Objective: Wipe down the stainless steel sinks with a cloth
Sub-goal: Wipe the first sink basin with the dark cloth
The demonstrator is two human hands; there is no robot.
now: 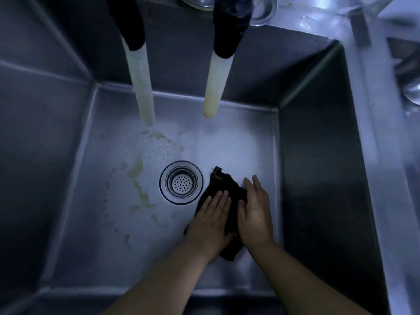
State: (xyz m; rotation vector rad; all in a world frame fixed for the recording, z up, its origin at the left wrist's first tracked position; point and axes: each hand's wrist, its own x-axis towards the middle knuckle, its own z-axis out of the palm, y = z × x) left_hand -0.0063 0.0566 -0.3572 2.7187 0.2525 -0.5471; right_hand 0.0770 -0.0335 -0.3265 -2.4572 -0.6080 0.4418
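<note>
A deep stainless steel sink (pixel 313 169) fills the view, its floor wet and foamy with yellowish streaks left of the round drain strainer (pixel 181 182). A dark cloth (pixel 223 181) lies on the sink floor just right of the drain. My left hand (pixel 210 220) presses flat on the cloth with straight fingers. My right hand (pixel 255 212) lies beside it, palm down on the cloth's right edge, fingertips reaching the bare steel. Most of the cloth is hidden under both hands.
Two pale hoses (pixel 142 87) (pixel 217 85) hang from dark tap fittings over the back of the basin. A metal bowl (pixel 263 12) stands on the back ledge. The steel counter (pixel 386 133) runs along the right side.
</note>
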